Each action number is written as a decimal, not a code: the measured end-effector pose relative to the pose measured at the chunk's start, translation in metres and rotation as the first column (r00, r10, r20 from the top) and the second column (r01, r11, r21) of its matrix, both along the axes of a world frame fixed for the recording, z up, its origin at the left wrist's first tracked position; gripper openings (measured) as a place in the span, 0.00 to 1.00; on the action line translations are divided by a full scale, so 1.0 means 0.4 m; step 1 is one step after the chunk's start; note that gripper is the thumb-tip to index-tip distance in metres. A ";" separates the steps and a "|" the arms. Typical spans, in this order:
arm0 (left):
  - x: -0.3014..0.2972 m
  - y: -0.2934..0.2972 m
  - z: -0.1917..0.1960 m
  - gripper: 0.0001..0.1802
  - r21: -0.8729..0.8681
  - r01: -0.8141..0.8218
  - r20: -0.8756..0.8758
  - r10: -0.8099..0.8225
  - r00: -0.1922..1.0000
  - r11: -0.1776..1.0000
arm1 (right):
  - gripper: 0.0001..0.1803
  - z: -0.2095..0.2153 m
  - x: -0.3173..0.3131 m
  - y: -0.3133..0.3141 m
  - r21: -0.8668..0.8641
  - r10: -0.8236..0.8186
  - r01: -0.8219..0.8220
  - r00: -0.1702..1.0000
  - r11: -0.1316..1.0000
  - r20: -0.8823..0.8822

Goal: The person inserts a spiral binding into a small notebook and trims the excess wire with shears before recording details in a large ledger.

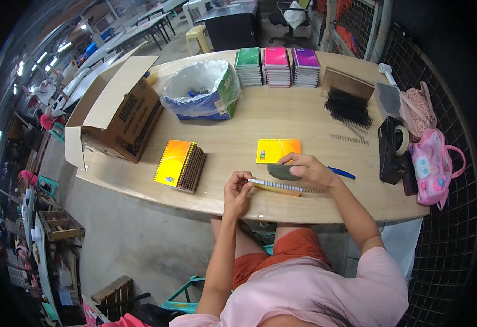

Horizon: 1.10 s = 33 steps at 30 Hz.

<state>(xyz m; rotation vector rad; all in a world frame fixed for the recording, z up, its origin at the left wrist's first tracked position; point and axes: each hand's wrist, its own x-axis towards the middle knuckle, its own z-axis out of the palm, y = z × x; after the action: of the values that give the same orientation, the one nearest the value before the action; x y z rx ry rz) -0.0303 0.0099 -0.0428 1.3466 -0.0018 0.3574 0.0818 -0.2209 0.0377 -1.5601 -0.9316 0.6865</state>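
Observation:
At the table's near edge, my left hand (237, 192) pinches the left end of a small notebook (276, 188), which stands with its bound edge up. A wire coil (313, 191) runs along that edge and sticks out past the notebook's right end. My right hand (312, 170) is closed on a dark green, rounded pad (283, 172), just above the coil. Behind it lies a yellow-orange notebook (278, 150), partly covered by the pad. A blue pen-like tool (341, 173) lies beside my right wrist. To the left stands a stack of yellow coil-bound notebooks (178, 165).
Loose black coils (348, 107) lie at the right, near a black tape dispenser (393, 150) and a pink pouch (433, 166). Green, pink and purple notebook stacks (276, 68) line the back. A plastic-lined box (200, 90) and an open carton (121, 120) stand left.

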 end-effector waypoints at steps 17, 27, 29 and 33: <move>0.012 -0.010 0.016 0.14 -0.105 -0.005 -0.008 0.004 1.000 0.994 | 0.18 0.002 0.024 0.066 -0.064 0.012 -0.017 0.997 0.998 -0.080; 0.008 -0.028 0.022 0.26 -0.181 -0.121 0.014 0.126 0.992 0.976 | 0.25 -0.023 0.086 -0.123 -0.118 -0.384 0.675 0.545 0.729 0.745; 0.005 -0.036 0.046 0.30 -0.199 -0.131 -0.047 0.124 0.991 0.971 | 0.32 -0.041 0.051 -0.160 0.006 -0.373 0.721 0.352 0.693 0.858; -0.012 -0.036 0.067 0.31 -0.192 -0.180 -0.095 0.164 0.982 0.965 | 0.33 -0.043 -0.117 -0.180 -0.320 -0.431 0.854 0.491 0.411 0.757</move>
<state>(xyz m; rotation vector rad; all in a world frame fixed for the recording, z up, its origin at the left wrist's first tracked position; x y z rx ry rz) -0.0352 -0.0044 -0.0158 1.1626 0.2137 0.4394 0.0350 -0.2927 0.0204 -2.7014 -0.2863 -0.1557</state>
